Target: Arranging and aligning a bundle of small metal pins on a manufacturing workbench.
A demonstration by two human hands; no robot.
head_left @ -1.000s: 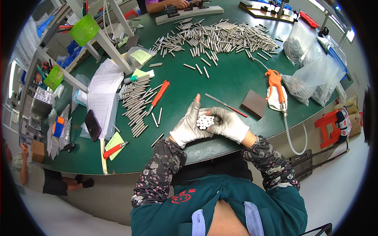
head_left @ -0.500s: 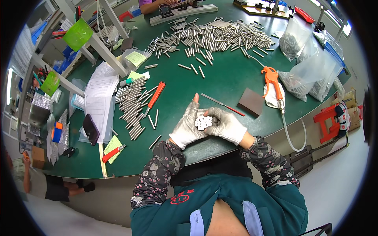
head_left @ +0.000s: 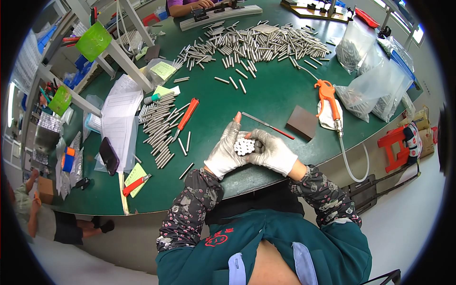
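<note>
A bundle of metal pins (head_left: 244, 147) shows its bright round ends, packed close together. My left hand (head_left: 224, 154), in a worn whitish glove with the thumb tip bare, is closed around the bundle's left side, its thumb pointing up and away. From the right, my right hand (head_left: 274, 153), gloved the same way, wraps the bundle with fingers curled. Both hands rest near the table's front edge. Just beyond them lies a thin file (head_left: 268, 126) with a red handle. To the left, many pins (head_left: 159, 126) lie in a slanting row beside an orange utility knife (head_left: 188, 114).
A large pile of pins (head_left: 266, 42) covers the far middle. At right are a brown block (head_left: 301, 122), an orange air gun (head_left: 327, 95) with hose, and clear bags of pins (head_left: 368, 90). Papers (head_left: 121, 114), a phone (head_left: 109, 156) and a red knife (head_left: 136, 185) lie left.
My hands and the bundle stay nearly in place. At the lower left, another person's arms have shifted, with a second hand now showing.
</note>
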